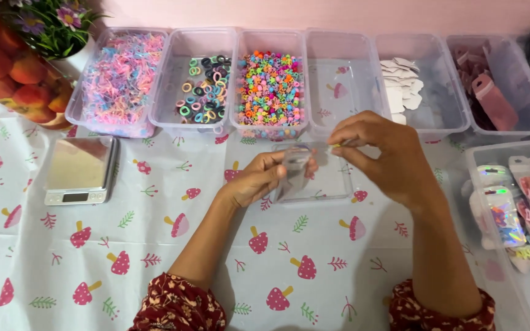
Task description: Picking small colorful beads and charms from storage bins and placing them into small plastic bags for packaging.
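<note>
Left hand [259, 178] gripping a clear pouch [294, 168], right hand [381, 150] pinching its top edge, possibly a small bead, clear lid [332, 184] beneath both hands

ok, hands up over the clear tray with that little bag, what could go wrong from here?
1. The left hand holds the small clear bag loosely by one side; it could slip into the clear tray below.
2. The right hand pinches something tiny at the bag's top edge; if dropped, it may be hard to spot on the mushroom-print tablecloth.
3. The open bin of coloured beads sits just beyond the hands; a forward reach could knock it.
</note>
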